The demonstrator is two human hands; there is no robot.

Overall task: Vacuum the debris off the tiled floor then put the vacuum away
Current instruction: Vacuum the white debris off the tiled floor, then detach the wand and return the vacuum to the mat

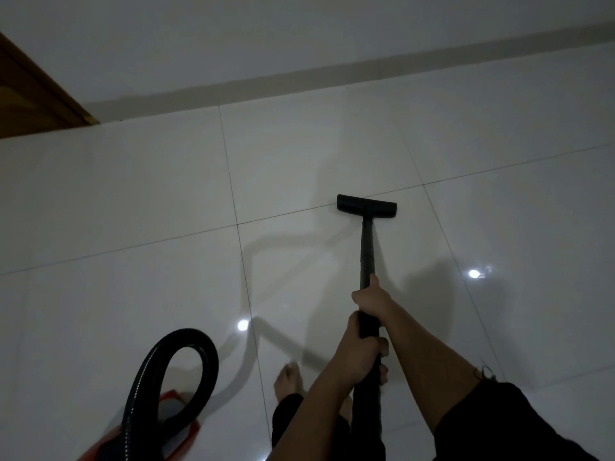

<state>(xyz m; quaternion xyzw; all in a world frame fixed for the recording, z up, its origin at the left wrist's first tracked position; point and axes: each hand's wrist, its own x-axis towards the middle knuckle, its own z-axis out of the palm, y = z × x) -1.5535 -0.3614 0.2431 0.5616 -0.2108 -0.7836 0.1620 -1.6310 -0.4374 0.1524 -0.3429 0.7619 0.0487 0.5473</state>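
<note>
A black vacuum wand (pixel 367 251) runs from my hands out to a flat black floor nozzle (pixel 366 206), which rests on the glossy white tiled floor (pixel 133 201) at a grout line. My right hand (pixel 372 299) grips the wand higher up, thumb along the tube. My left hand (pixel 357 351) is closed around the wand just below it. The black ribbed hose (pixel 173 371) loops up at the lower left from the red vacuum body (pixel 176 424). No debris is visible on the tiles in this dim light.
A white wall with a grey skirting strip (pixel 332 73) runs across the far side. A brown wooden door or frame (pixel 30 101) stands at the top left. My bare feet (pixel 288 382) are beside the hose, near the bottom centre.
</note>
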